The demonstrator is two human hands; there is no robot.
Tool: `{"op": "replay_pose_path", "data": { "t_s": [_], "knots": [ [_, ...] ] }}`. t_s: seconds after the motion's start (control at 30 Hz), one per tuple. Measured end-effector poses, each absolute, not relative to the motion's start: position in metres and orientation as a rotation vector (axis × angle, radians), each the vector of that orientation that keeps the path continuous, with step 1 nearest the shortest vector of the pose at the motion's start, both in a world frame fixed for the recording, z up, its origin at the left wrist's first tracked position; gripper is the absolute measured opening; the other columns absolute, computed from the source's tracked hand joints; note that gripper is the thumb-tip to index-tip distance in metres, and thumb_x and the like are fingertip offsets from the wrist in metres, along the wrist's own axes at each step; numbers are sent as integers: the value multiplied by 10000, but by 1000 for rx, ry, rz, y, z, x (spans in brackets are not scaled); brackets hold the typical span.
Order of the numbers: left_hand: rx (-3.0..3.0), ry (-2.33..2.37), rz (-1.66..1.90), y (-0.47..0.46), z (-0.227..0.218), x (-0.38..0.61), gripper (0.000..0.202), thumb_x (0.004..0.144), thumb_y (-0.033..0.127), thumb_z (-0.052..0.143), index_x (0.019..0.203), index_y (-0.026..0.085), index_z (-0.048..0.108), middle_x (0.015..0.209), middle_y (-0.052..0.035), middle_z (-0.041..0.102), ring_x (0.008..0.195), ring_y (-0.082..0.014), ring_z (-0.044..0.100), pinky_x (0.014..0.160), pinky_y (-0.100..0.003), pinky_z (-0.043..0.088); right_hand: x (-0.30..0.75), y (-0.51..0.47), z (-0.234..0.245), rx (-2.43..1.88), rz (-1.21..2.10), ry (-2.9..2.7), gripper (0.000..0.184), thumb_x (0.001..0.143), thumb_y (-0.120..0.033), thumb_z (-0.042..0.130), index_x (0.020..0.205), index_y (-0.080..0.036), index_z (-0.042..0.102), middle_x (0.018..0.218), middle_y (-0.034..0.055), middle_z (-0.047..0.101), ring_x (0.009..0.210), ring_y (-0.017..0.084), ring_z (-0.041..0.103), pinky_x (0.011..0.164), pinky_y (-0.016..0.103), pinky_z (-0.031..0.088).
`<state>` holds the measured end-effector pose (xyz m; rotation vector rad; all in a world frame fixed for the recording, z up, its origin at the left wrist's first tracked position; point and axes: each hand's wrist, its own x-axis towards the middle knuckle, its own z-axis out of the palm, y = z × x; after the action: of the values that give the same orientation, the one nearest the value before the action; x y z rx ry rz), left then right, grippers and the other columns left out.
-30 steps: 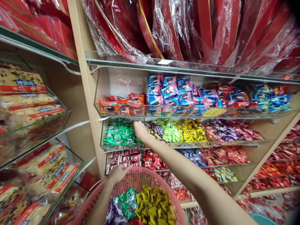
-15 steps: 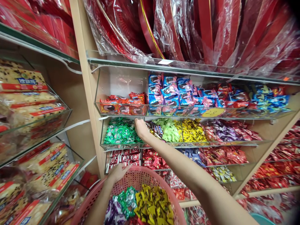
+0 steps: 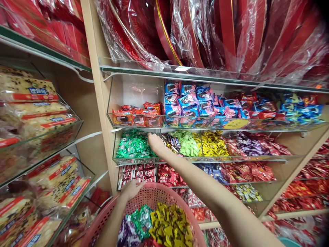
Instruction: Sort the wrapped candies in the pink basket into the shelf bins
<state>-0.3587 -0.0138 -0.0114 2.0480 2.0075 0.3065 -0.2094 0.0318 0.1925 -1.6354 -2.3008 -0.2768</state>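
My left hand (image 3: 131,189) grips the rim of a pink perforated plastic basket (image 3: 171,194), its thumb lying along the edge. Inside the basket are yellow-wrapped candies (image 3: 171,224), green-wrapped candies (image 3: 141,219) and purple-and-white wrapped candies (image 3: 128,233). Stretched out to the shelf, my right hand (image 3: 156,144) is closed at the right side of a glass bin of green-wrapped candies (image 3: 135,144). Its fingertips are turned away, so what they hold, if anything, is hidden. Just right of that hand lie dark-wrapped bars (image 3: 174,143) and pale green candies (image 3: 189,143).
Above my right hand, a glass shelf edge (image 3: 144,127) fronts red and blue snack packs (image 3: 186,99). Large red plastic-wrapped items (image 3: 200,31) fill the top shelf. Bagged pastries (image 3: 51,171) stand on shelves at the left. More bins of candies (image 3: 250,171) lie lower right.
The view has shifted slightly, so the shelves sit a little further right. Both hands keep nearly the same places, the right at the green candies, the left on the basket.
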Motion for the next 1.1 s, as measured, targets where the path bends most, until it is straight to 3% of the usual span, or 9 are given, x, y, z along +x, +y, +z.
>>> {"op": "replay_pose_path", "data": {
  "t_s": [0.37, 0.57, 0.77, 0.93, 1.1],
  "knots": [
    [2061, 2008, 317, -17, -8, -358, 582, 785, 681, 273, 685, 210, 599, 777, -56, 674, 758, -200, 616, 562, -225, 302, -214, 38, 187, -1623, -252, -2337, 322, 886, -61, 313, 1192, -134, 384, 1049, 179, 582, 1003, 216, 598, 812, 340, 456],
    [2056, 1994, 323, -19, -6, -357, 577, 781, 685, 289, 687, 207, 599, 761, -52, 666, 739, -187, 604, 565, -223, 293, -214, 39, 186, -1567, -259, -2348, 339, 883, -47, 275, 1173, -165, 408, 1142, 164, 494, 982, 216, 595, 783, 327, 460],
    [2037, 1998, 340, -19, -7, -357, 610, 770, 706, 267, 688, 206, 606, 743, -48, 653, 717, -180, 594, 563, -222, 284, -209, 42, 190, -1491, -244, -2344, 337, 862, -31, 290, 1123, -166, 455, 1109, 128, 512, 952, 204, 582, 785, 299, 433],
    [2048, 1976, 342, -19, -8, -358, 634, 770, 714, 247, 699, 199, 609, 755, -53, 663, 711, -178, 599, 557, -221, 294, -199, 18, 193, -1204, -177, -2280, 264, 902, -130, 299, 1064, -174, 502, 1055, 85, 542, 897, 168, 561, 770, 267, 416],
    [2038, 1960, 324, -16, -10, -358, 577, 777, 681, 292, 766, 212, 628, 838, -60, 686, 761, -192, 614, 575, -227, 315, -184, -30, 145, -810, 131, -2501, 174, 856, -145, 433, 897, -179, 599, 866, 30, 617, 840, 128, 557, 755, 209, 391]
  ]
}}
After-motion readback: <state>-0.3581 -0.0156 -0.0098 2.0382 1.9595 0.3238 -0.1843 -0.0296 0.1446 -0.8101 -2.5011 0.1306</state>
